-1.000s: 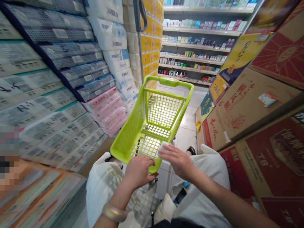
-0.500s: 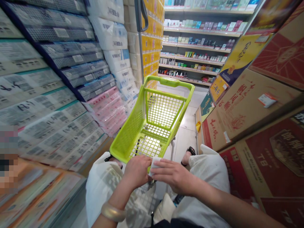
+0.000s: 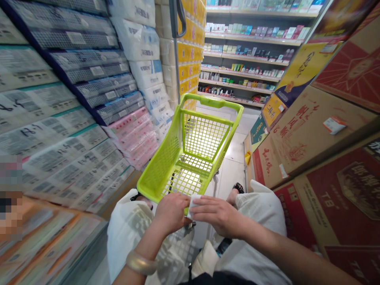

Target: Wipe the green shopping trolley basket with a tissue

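Observation:
A lime-green plastic shopping cart (image 3: 160, 178) with grid walls stands in front of my knees, its basket holding nothing. My left hand (image 3: 173, 213) is closed over the near rim of the cart, a gold bangle on its wrist. Beside it, my right hand (image 3: 218, 215) presses a folded white tissue (image 3: 193, 206) against the same near end, fingers together and pointing left. The rim under the tissue is covered by my fingers. Whether the white piece is paper or cloth is hard to make out.
Stacked tissue packs (image 3: 142, 39) and pink packs (image 3: 133, 136) line the left. Cardboard cartons (image 3: 311, 130) rise close on the right. Shelves of small bottles and boxes (image 3: 243, 53) stand behind the cart. A grey handle on a pole (image 3: 175, 23) is left of the aisle.
My right hand, with the white tissue, has shifted very slightly. My left hand stays on the rim, and the cart keeps its place.

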### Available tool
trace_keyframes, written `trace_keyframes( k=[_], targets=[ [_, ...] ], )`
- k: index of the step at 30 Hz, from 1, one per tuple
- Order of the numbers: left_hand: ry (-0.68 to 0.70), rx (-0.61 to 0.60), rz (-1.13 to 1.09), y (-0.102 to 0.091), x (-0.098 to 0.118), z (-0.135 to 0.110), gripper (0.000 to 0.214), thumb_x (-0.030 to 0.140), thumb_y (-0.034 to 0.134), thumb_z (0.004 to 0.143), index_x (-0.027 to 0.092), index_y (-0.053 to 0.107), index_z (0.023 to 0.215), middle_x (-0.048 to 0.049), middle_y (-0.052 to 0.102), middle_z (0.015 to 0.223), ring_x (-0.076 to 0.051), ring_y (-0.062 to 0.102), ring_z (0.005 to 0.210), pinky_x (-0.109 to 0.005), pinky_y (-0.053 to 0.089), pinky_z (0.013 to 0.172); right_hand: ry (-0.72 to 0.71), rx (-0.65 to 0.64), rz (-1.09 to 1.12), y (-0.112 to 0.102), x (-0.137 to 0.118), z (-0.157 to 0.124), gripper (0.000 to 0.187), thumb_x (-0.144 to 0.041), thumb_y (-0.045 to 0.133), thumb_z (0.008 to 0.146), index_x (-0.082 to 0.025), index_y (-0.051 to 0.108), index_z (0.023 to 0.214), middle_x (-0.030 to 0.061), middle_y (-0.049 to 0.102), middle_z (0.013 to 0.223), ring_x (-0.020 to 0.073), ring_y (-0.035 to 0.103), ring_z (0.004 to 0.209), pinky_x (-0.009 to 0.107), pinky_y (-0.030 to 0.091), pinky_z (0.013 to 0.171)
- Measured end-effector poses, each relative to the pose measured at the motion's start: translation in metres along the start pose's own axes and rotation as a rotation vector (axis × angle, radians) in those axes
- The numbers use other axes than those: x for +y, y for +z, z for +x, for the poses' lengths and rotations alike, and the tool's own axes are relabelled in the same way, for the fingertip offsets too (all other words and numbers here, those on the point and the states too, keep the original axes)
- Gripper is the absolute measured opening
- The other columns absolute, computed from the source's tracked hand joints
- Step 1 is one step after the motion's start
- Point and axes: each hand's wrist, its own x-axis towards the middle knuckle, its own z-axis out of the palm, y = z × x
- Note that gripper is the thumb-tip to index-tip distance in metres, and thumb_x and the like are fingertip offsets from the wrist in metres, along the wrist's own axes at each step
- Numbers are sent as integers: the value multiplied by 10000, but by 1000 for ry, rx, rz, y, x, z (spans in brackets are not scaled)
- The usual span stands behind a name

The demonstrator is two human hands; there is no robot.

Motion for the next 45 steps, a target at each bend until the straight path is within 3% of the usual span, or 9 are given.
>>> trace_keyframes(
  k=[6,12,18,25,30,32,37,43,45],
  targets=[
    [21,5,-45,-2,1,1,219,440,719,753,254,746,866,-3,758,953,-225,661,922,-328,468,803,263,246,-136,-8,22,1,398,-77,380,957,-209,631,1237,84,702,1230,195,544,1303,428,492,1071],
    [-3,-2,11,-2,0,0,186,319,743,699,223,741,858,-49,746,876,-252,663,901,-341,469,790,1,-32,-16,9,-6,-1,371,-110,395,957,-197,633,1228,53,679,1278,152,478,1357,368,386,1158],
    [24,32,-31,-1,1,0,207,426,720,753,256,745,868,-9,758,926,-216,661,906,-310,460,787,232,240,-130,-5,22,-1,413,-57,365,950,-201,625,1237,90,699,1235,179,529,1316,415,476,1086],
    [9,13,15,-1,0,0,158,304,720,734,225,734,870,-41,748,884,-248,660,896,-343,463,782,-11,-27,23,4,-3,-2,383,-76,384,943,-184,631,1216,62,687,1264,148,468,1363,372,396,1149],
    [18,20,-34,-2,1,1,205,422,720,757,260,740,882,-7,757,949,-231,659,924,-331,466,803,227,228,-94,-5,17,-3,395,-56,385,949,-186,621,1238,94,695,1243,165,511,1331,393,456,1101],
    [16,17,-31,-2,1,1,214,423,721,756,262,738,895,-8,755,954,-233,658,928,-333,467,806,214,222,-80,-4,15,-3,391,-55,396,943,-183,626,1232,88,696,1243,169,506,1336,396,448,1109],
    [8,9,14,0,0,-1,177,278,732,717,234,734,889,-37,750,907,-240,658,916,-333,466,799,3,21,56,6,-4,-5,384,-62,386,944,-183,644,1202,49,701,1241,144,488,1348,359,384,1158],
    [21,19,-33,-2,2,1,203,417,709,766,249,741,876,-12,755,941,-225,660,918,-328,468,801,217,262,-48,-4,19,-4,406,-56,382,952,-202,617,1249,95,701,1232,167,503,1338,401,454,1103],
    [14,12,-21,-2,2,1,209,417,714,756,247,740,874,-20,753,931,-234,657,916,-333,466,795,182,224,-33,-1,13,-4,397,-62,398,946,-200,616,1248,92,696,1242,170,488,1350,405,438,1116]
  ],
)
